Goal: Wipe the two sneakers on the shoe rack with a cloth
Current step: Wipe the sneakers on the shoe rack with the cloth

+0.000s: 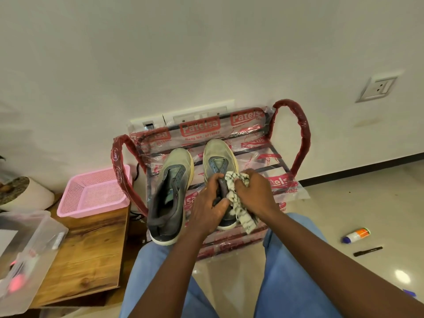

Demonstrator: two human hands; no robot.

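Item 1. Two grey-green mesh sneakers with cream soles, toes pointing to the wall.
- We count the right-side sneaker (pixel 217 154) directly under both hands. Only its toe and a strip of sole show beyond them.
- The left-side sneaker (pixel 169 193) stands just beside our left hand, on its outer side, untouched by either hand.

Item 2. Low metal shoe rack wrapped in clear printed plastic, with red padded loop ends (pixel 304 136). It bears both sneakers and lies beneath and ahead of the hands, against the white wall.

Item 3. White cloth with dark flecks (pixel 239 208). It is bunched between the two hands and lies against the right-side sneaker, with a tail hanging down below the right hand.

Item 4. Hands.
- Our left hand (pixel 208 206) has its fingers curled round the opening of the right-side sneaker and grips it.
- Our right hand (pixel 257 193) is closed on the cloth and presses it to the shoe's upper. The two hands nearly touch.

Item 5. Surroundings.
- A pink perforated plastic basket (pixel 91 193) and a clear plastic box (pixel 29 249) sit on a wooden worktop (pixel 91 253), well to the left of the left hand.
- On the glossy floor, well to the right of the right hand, lie a white bottle with an orange label (pixel 355 235) and a black marker pen (pixel 368 251).
- Blue trouser legs (pixel 296 267) show below the forearms.
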